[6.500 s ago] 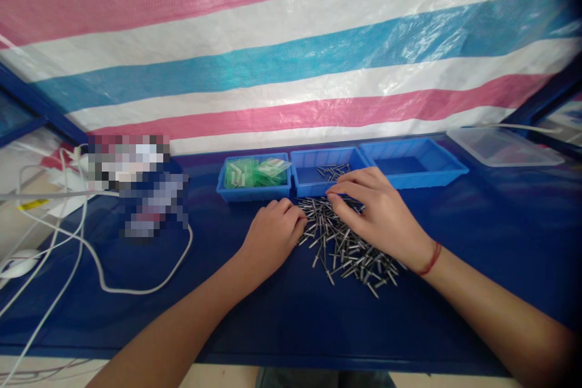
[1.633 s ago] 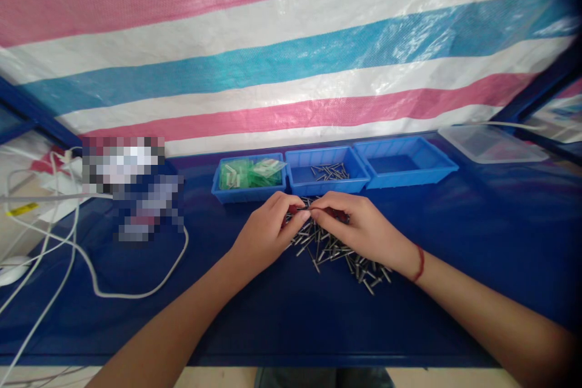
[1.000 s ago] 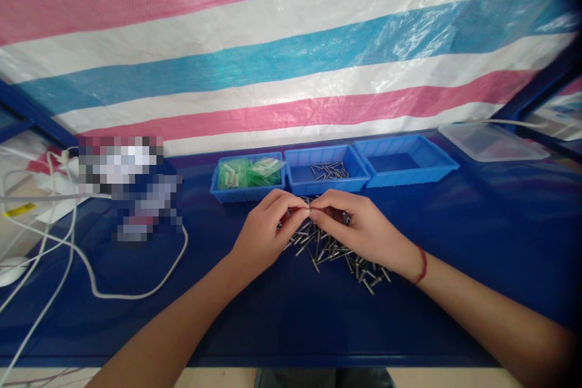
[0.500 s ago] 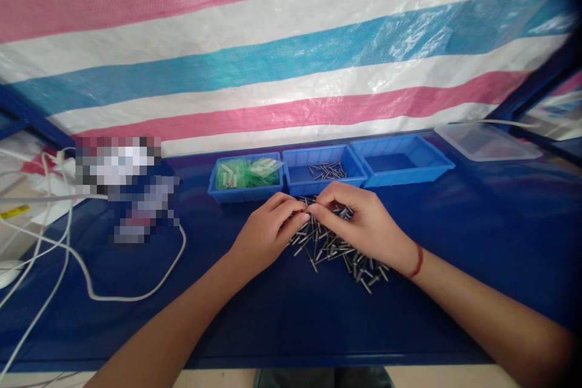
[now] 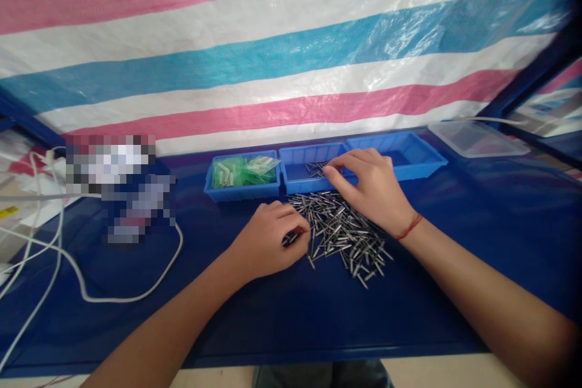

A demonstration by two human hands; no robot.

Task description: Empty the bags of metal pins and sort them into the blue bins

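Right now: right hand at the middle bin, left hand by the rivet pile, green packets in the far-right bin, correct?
Not quite: the head view shows the green packets in the leftmost bin. The rest holds: right hand at the middle bin, left hand by the rivet pile.

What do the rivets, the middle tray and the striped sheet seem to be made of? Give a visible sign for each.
Rivets: probably metal, since they look grey with shiny glints.
Middle tray: likely moulded plastic, semi-glossy, with ribbed walls.
Striped sheet: perhaps woven plastic, glossy, showing fine mesh and creases.
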